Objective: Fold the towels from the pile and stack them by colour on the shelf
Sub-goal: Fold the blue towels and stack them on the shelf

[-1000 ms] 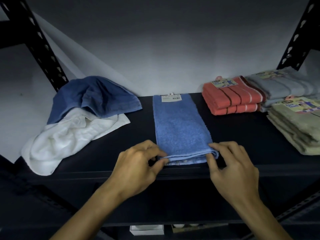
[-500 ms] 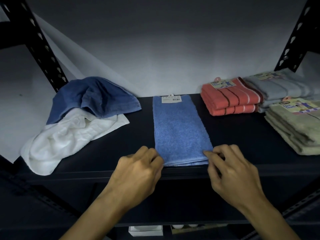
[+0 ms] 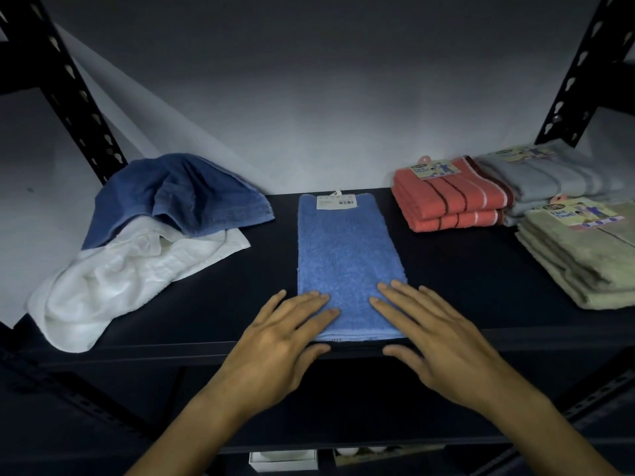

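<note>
Both hands lie flat with straight, spread fingers on the near end of a folded light blue towel (image 3: 347,262): the left hand (image 3: 278,341) presses its near left corner and the right hand (image 3: 436,341) its near right corner, neither one gripping anything. That towel lies lengthwise at the middle of the dark shelf (image 3: 446,280), its near edge at the shelf's front lip, and a white barcode label (image 3: 336,202) sits on its far end. To the left, near the black slotted upright (image 3: 74,94), sits the unfolded pile: a crumpled dark blue towel (image 3: 178,197) lying partly over a rumpled white towel (image 3: 120,280). On the right side of the shelf stand folded stacks, well apart from the blue one: coral striped towels (image 3: 450,204), grey towels (image 3: 553,180) just beside them at the back, and beige towels (image 3: 584,259) nearer the front, each with a paper label on top.
</note>
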A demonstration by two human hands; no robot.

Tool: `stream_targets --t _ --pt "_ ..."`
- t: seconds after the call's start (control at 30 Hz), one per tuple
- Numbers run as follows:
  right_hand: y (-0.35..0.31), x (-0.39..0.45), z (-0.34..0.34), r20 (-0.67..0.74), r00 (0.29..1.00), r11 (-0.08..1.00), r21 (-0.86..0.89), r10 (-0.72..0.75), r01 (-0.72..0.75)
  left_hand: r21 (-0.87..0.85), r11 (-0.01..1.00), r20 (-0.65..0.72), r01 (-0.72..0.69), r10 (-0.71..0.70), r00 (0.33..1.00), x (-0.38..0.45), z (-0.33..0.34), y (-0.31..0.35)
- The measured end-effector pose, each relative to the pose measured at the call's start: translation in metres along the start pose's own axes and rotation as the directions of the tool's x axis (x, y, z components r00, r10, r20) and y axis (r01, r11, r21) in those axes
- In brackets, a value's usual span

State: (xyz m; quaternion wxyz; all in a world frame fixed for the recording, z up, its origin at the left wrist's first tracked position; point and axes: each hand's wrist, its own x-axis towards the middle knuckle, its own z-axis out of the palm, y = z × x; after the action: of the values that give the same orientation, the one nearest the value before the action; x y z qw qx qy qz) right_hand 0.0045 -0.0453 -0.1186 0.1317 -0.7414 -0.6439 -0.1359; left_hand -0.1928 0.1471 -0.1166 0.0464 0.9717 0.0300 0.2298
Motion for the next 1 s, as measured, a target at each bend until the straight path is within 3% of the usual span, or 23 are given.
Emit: stream_targets --t 0.13,0.23,0.3,0.43,0.53,0.67,0.73,0.83,1.0 --pt "-0.008 -0.008 0.005 -0.199 0.980 0.996 0.085 -0.022 0.040 -0.070 0.997 -0.121 -0.038 0.029 0.992 -0.011 0.000 0.001" --pt "-0.009 -0.008 -0.001 -0.242 0.970 0.985 0.155 -0.035 0.074 -0.200 0.979 -0.137 0.044 -0.073 0.988 -0.009 -0.008 0.004" --pt "-0.007 -0.002 -0.011 -0.206 0.978 0.946 0.321 0.033 0.036 -0.344 0.930 -0.129 0.128 -0.181 0.975 -0.002 -0.019 0.008" --pt "-0.007 0.032 -0.044 -0.119 0.939 0.636 0.762 0.323 -0.122 -0.653 0.677 -0.033 0.340 -0.473 0.880 0.037 -0.046 0.008" --pt "0.000 0.074 -0.055 -0.018 0.870 0.432 0.873 0.492 -0.226 -0.743 0.504 0.048 0.441 -0.616 0.786 0.080 -0.049 -0.009" --pt "0.024 0.132 -0.040 0.133 0.747 0.275 0.877 0.651 -0.395 -0.593 0.548 0.029 0.590 -0.718 0.695 0.136 -0.036 -0.040" --pt "0.038 0.158 -0.028 0.148 0.702 0.322 0.810 0.697 -0.490 -0.468 0.580 0.028 0.667 -0.745 0.667 0.157 -0.025 -0.051" --pt "0.051 0.184 -0.011 0.134 0.669 0.499 0.563 0.731 -0.659 -0.239 0.624 0.014 0.744 -0.764 0.645 0.174 -0.005 -0.067" --pt "0.055 0.194 0.006 0.105 0.675 0.643 0.228 0.730 -0.731 0.034 0.643 0.005 0.765 -0.765 0.644 0.192 0.016 -0.079"
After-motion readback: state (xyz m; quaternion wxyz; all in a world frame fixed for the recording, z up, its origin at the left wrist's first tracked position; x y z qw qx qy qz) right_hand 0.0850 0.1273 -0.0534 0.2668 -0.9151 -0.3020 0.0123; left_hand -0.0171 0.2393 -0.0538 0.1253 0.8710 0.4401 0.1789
